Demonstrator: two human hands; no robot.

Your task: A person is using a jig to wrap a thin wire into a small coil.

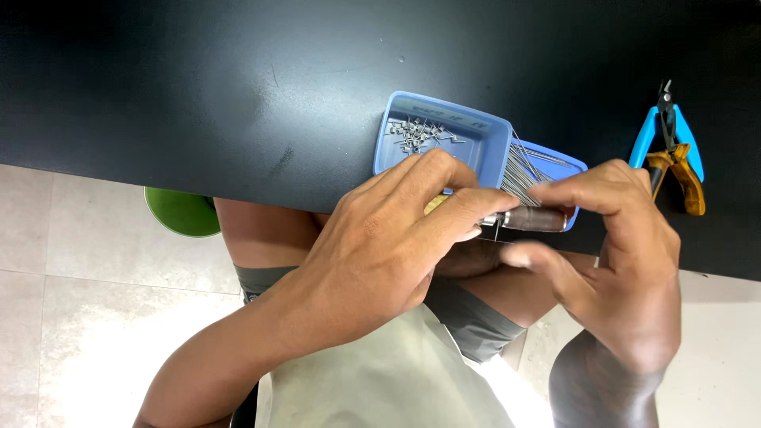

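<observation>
Two hands meet at the near edge of a black table [238, 95]. Left hand [380, 238], fingers curled, pinches a dark brown cylindrical tool [535, 219] with a metal tip, held level just in front of the blue trays. Right hand [626, 246] has thumb and forefinger closed narrowly near the thin straight wires [519, 170]; whether it grips one cannot be told. Wires lie fanned in the smaller blue tray [567, 162]. Larger blue tray [483, 143], touching it on the left, holds a heap of small bent wire pieces [416, 135]. Blue-handled cutters [666, 119] and orange-handled pliers [682, 178] rest well apart to the right. Green round object [182, 212] sits below the table edge.
</observation>
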